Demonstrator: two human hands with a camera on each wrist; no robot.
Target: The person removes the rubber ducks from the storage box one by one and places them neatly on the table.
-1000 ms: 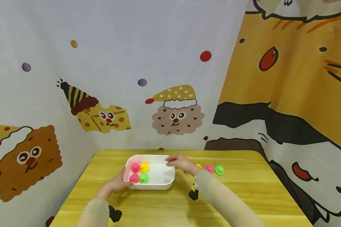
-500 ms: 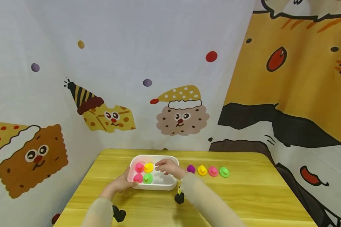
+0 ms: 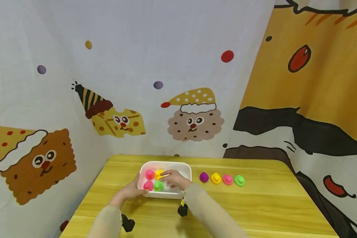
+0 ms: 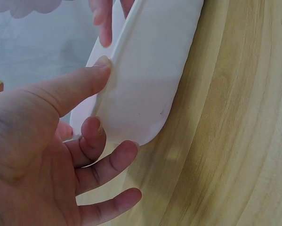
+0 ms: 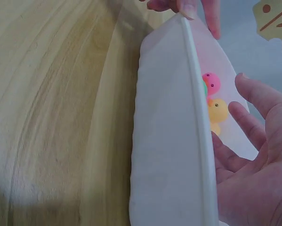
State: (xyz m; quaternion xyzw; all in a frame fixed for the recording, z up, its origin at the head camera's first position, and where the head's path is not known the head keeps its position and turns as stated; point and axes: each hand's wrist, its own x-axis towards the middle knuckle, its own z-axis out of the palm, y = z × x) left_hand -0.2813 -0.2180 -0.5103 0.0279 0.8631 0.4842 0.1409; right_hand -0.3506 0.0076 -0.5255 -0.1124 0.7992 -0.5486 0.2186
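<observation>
A white plastic tub (image 3: 163, 195) stands on the table, with two pink toy ducks (image 3: 149, 174), a yellow one (image 3: 158, 174) and a green one (image 3: 158, 186) in its left half. My left hand (image 3: 130, 190) grips the tub's left end. In the left wrist view its thumb (image 4: 86, 84) presses the rim while fingertips meet the outer wall. My right hand (image 3: 176, 179) reaches over the tub's right half, fingers loosely spread close to the yellow duck. In the right wrist view nothing shows between those fingers (image 5: 249, 125).
Right of the tub, a row of toy ducks lies on the wooden table (image 3: 256, 205): purple (image 3: 204, 177), yellow (image 3: 216, 178), pink (image 3: 227, 179) and green (image 3: 239, 180). A printed cloth (image 3: 131, 49) hangs behind the table.
My right hand has moved left, from the tub's right edge to over its inside near the yellow duck. The purple duck it hid now shows. My left hand keeps its grip on the tub.
</observation>
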